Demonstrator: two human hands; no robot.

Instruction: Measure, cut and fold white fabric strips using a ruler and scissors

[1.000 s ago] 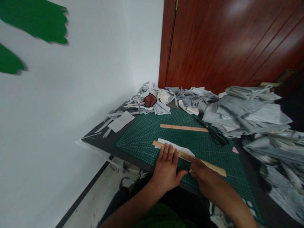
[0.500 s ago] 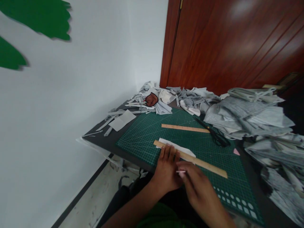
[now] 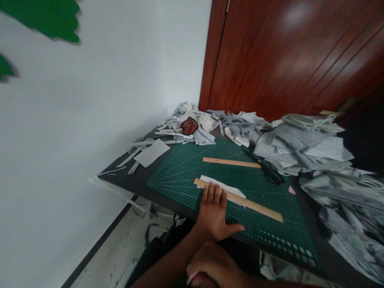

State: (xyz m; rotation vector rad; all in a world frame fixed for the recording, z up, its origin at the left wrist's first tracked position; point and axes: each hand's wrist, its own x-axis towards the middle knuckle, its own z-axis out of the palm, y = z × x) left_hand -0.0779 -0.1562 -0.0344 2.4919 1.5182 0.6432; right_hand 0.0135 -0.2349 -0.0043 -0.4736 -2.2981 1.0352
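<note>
My left hand lies flat with fingers apart, its fingertips pressing a wooden ruler. Under that ruler is a narrow strip of white cloth, with most of it showing beyond the far edge. The thumb stretches out to the right over the mat's near edge. Low in the view, close to my body, my right hand is closed and slightly blurred beside my left forearm. A thin pink bit, which looks like tailor's chalk, shows between its fingers. All this rests on a green cutting mat.
Another wooden ruler lies farther back, touching black-handled scissors. A pink triangular piece sits near the mat's right edge. Grey cloth stacks fill the right side. Scraps heap at the back; a white piece lies left.
My right hand has drawn back from beside the ruler toward my body, near my left forearm. My left hand stays on the ruler, its thumb now visible. The view has shifted slightly.
</note>
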